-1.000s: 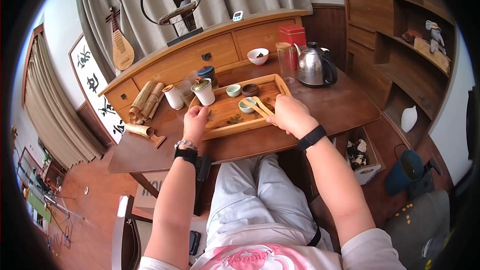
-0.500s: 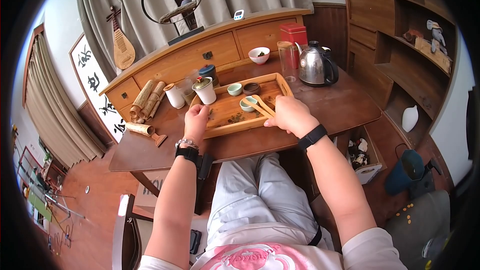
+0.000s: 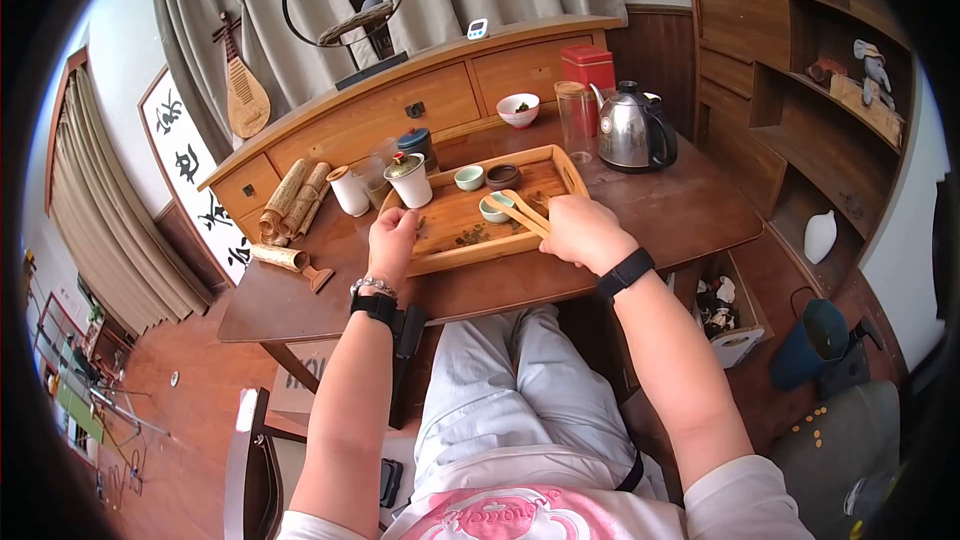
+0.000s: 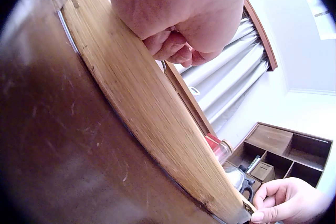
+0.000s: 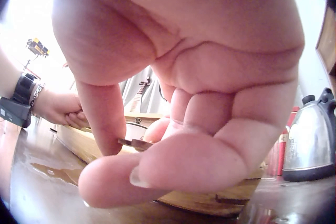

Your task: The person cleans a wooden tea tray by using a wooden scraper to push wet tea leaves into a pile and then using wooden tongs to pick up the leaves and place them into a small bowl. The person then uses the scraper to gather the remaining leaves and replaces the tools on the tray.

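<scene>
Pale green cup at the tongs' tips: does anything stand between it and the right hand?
Nothing visible does: only the wooden tongs span from the right hand to the pale green cup. The dark cup stands beyond it, off that line.

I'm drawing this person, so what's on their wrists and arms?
Behind the left hand sit a silvery, chunky bracelet and a black strap with a dark, boxy gadget. Behind the right hand is a wide black band. Both pale sleeves are short.

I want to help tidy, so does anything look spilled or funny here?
Maybe: dark specks are scattered on the tray, beside the nearer green cup. They look like spilled leaves, but I can't tell.
</scene>
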`<state>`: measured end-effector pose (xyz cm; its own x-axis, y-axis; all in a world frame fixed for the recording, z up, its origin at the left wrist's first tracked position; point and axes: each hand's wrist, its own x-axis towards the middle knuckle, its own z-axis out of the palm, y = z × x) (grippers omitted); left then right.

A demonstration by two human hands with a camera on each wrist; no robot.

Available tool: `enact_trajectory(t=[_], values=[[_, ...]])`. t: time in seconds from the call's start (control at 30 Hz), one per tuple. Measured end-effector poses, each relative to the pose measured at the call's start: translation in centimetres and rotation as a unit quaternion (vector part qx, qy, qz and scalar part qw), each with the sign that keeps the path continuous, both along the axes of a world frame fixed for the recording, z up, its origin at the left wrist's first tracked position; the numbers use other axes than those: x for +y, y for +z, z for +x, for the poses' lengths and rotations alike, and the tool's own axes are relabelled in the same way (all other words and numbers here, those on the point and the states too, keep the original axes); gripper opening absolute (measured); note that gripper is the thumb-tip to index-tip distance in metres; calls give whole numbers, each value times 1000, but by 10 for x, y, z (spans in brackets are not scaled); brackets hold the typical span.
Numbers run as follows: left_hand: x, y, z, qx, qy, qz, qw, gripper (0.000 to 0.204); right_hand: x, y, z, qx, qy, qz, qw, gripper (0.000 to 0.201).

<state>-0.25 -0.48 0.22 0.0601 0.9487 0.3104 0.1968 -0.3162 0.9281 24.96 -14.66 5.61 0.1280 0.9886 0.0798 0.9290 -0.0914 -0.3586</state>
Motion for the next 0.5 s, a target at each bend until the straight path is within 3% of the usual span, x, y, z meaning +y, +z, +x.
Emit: enact_trajectory(t=[0.5], values=[[-1, 1, 1, -17, -4, -6, 1000, 24, -1, 0, 2, 11, 3, 17, 1000, 18]])
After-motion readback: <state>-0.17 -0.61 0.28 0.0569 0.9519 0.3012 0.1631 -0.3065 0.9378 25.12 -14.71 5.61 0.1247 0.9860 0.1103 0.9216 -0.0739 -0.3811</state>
